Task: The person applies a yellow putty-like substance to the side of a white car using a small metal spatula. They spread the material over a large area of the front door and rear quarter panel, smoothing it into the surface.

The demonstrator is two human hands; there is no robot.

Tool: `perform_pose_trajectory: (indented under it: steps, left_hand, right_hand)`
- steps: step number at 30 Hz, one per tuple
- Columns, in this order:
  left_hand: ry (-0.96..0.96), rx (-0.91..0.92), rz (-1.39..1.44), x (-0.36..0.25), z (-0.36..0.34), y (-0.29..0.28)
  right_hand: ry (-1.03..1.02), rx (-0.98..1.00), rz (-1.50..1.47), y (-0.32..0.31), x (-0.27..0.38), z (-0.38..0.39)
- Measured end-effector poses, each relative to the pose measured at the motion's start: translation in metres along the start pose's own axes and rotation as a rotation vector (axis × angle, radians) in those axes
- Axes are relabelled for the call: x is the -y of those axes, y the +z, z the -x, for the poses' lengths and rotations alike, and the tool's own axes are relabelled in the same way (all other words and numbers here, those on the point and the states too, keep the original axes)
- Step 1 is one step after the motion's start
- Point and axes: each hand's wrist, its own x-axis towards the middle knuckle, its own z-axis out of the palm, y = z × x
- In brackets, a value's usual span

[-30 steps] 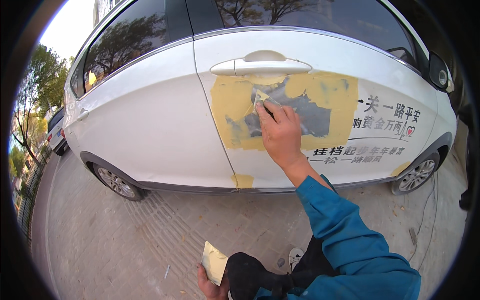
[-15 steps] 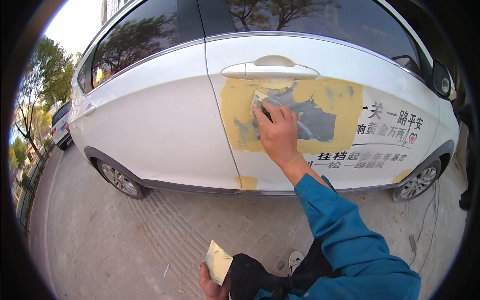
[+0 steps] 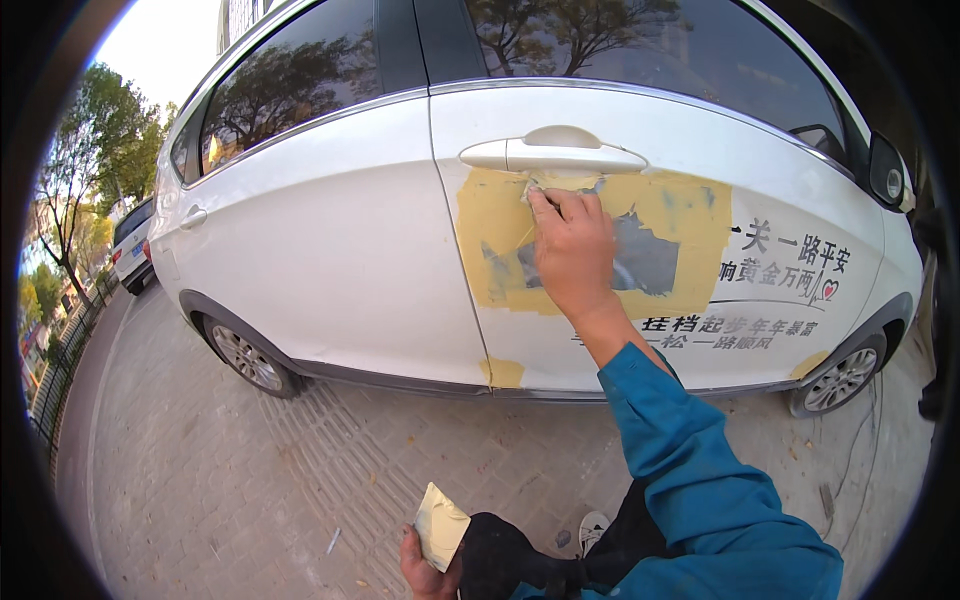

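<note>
My right hand (image 3: 578, 245) is closed on a small putty spreader (image 3: 528, 190), mostly hidden by the fingers. Its edge is pressed to the upper left of a yellow body filler patch (image 3: 705, 225) on the white front door (image 3: 560, 355), just under the door handle (image 3: 495, 154). Bare grey areas (image 3: 655, 262) show in the middle of the patch, right of the hand. Low down beside my knee, my left hand (image 3: 425, 574) grips a flat putty board (image 3: 440, 527) smeared with pale yellow filler.
The white car (image 3: 310, 250) spans the view, with a side mirror (image 3: 886, 170) at the right. Smaller filler spots (image 3: 506, 373) mark the door's lower edge. Paving (image 3: 250, 480) lies below, with a cable (image 3: 862, 450) at the right. Another car (image 3: 132, 245) stands far left.
My right hand has moved the spreader upward toward the handle. Yellow filler now covers more of the upper grey area. The left hand holds its board as before; the whole view has shifted slightly.
</note>
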Motion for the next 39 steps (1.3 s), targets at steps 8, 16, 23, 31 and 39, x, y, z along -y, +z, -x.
perform_pose_trajectory:
  steps: [8,16,23,31,39]
  left_hand:
    - [-0.011,0.010,0.010,0.000,0.001,0.001]
    - [0.000,-0.022,0.009,-0.001,0.002,0.003]
    - [-0.015,-0.044,-0.008,-0.001,-0.001,0.004]
    - [-0.051,-0.012,-0.015,0.007,-0.006,0.002]
    - [-0.031,-0.056,0.002,0.009,-0.005,0.003]
  right_hand:
    - [0.024,0.082,-0.081,-0.006,0.004,-0.008]
    - [-0.084,0.032,-0.113,-0.047,-0.019,0.023]
    - [-0.312,0.063,0.106,-0.074,-0.078,0.015]
    - [-0.516,0.119,0.210,-0.075,-0.109,-0.006]
    - [-0.505,0.214,0.245,-0.071,-0.121,0.011]
